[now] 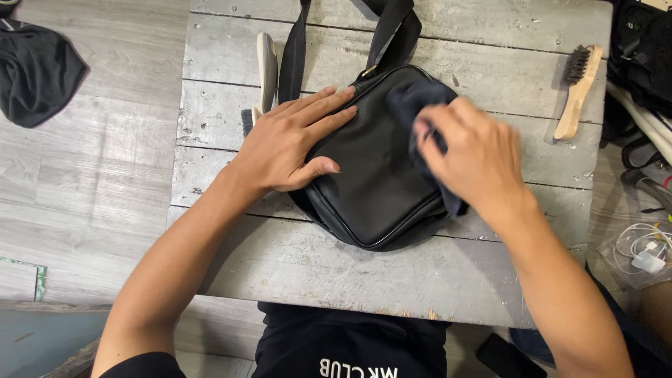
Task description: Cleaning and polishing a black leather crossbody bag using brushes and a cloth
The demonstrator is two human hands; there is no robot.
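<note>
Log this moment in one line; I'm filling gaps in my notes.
left hand: flat on black bag | right hand: dark cloth on bag | brush: untouched

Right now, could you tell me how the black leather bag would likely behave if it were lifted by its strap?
The black leather bag would probably sag rather than hold stiff: its rounded corners look soft. The strap is flat webbing, so it should drape limply. Lying flat under the left hand, it seems unlikely to roll, though its smooth surface might slide on the wooden table.
</note>
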